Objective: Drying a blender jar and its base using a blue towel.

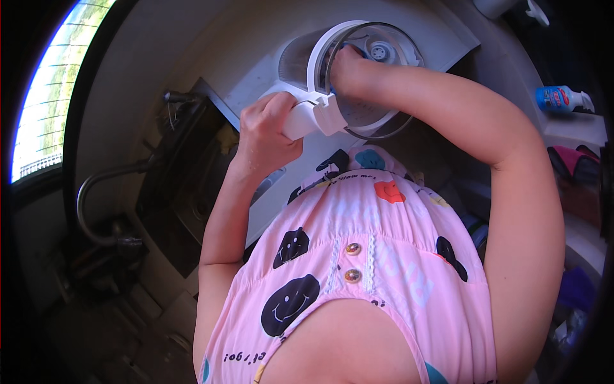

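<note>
A clear glass appliance container with a white rim [316, 62] and white handle [304, 117] is tilted above the pale counter, its mouth towards me. My left hand [268, 125] is closed around the handle. Reaching in through the mouth, my right hand [346, 65] is inside the container, with a bit of blue cloth-like material [357, 49] showing at its fingers. Most of those fingers are hidden, so the grip is hard to make out. A round white fitting with holes [380, 51] is visible inside the container, beyond my wrist.
A dark sink [184, 211] with a curved metal faucet [86, 206] lies to the left, near a window [53, 81]. Pale countertop [225, 62] runs behind the container. On the right, a blue pump bottle [559, 99] lies sideways in the view on a ledge.
</note>
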Demonstrator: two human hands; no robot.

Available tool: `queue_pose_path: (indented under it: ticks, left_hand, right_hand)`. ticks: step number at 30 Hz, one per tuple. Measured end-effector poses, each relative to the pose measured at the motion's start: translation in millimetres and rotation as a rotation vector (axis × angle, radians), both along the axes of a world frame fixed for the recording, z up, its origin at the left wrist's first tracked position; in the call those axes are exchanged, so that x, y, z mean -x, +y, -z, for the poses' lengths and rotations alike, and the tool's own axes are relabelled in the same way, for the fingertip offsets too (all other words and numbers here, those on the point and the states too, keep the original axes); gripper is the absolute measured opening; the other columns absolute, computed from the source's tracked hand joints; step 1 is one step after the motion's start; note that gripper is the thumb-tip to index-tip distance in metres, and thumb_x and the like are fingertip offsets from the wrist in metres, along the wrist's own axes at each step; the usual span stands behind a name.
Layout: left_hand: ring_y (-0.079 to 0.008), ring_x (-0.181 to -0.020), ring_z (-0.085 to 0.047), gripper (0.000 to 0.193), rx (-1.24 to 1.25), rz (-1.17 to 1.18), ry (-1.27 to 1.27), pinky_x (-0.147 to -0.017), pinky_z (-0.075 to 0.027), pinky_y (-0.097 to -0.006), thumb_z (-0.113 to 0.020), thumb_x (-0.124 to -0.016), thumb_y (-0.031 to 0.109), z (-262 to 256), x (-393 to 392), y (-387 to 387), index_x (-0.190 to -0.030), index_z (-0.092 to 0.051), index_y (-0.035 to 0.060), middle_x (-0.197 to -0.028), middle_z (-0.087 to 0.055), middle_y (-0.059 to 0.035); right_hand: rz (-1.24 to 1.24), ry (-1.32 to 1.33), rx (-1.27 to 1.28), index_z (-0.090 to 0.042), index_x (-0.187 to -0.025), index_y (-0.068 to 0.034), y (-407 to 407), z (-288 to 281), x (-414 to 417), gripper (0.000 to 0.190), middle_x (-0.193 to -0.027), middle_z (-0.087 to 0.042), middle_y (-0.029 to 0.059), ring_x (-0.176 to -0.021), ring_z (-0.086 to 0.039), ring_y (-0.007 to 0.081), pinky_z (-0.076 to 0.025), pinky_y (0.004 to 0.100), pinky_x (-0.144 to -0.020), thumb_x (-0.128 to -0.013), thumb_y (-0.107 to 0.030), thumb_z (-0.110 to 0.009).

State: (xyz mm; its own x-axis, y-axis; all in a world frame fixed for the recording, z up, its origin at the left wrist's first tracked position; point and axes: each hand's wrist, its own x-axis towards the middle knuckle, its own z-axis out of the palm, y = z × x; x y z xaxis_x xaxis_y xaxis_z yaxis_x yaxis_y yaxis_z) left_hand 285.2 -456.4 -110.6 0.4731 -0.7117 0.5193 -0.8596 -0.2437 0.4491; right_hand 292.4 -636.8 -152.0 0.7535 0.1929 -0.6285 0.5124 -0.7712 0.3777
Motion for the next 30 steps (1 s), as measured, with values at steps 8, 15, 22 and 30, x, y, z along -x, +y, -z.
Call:
queue_pose_path:
  ticks: [8,15,22,30]
  left_hand:
    - [-0.0334,-0.058,-0.055,0.022,-0.029,-0.074,0.055,-0.052,-0.044,-0.0359,-0.062,-0.052,-0.005,-2,-2,2,-0.070,-0.050,0.0020,-0.063,-0.054,-0.0146]
    - [-0.0330,-0.061,-0.056,0.023,-0.041,-0.009,0.014,-0.053,-0.045,-0.0363,-0.062,-0.051,-0.005,-5,0,0,-0.069,-0.050,0.0027,-0.064,-0.055,-0.0138]
    - [-0.0322,-0.059,-0.056,0.023,-0.058,-0.036,-0.015,-0.052,-0.045,-0.0359,-0.062,-0.050,-0.005,-5,-5,-3,-0.068,-0.049,0.0027,-0.064,-0.055,-0.0135]
    - [-0.0333,-0.059,-0.055,0.025,-0.036,-0.039,0.008,-0.051,-0.044,-0.0359,-0.061,-0.049,-0.006,-5,-2,-4,-0.069,-0.048,0.0027,-0.063,-0.054,-0.0140]
  right_hand:
    - [0.091,0.126,-0.196,-0.068,-0.094,-0.008,-7,-13,-8,0.028,-0.100,-0.065,0.0090,-0.099,-0.058,0.0240,-0.045,0.0366,-0.083,-0.070,-0.020,-0.063]
    - [-0.068,-0.211,-0.116,-0.064,-0.108,-0.012,-13,39,2,0.032,-0.106,-0.060,0.0094,-0.102,-0.049,0.0307,-0.044,0.0457,-0.074,-0.078,-0.023,-0.057]
    - [0.040,0.047,-0.109,-0.063,-0.109,-0.012,-8,6,-4,0.034,-0.108,-0.061,0.0073,-0.103,-0.054,0.0266,-0.046,0.0433,-0.076,-0.077,-0.022,-0.058]
    - [0.106,0.197,-0.243,-0.066,-0.097,-0.008,-14,-21,3,0.027,-0.101,-0.064,0.0093,-0.096,-0.061,0.0242,-0.049,0.0369,-0.078,-0.072,-0.015,-0.059]
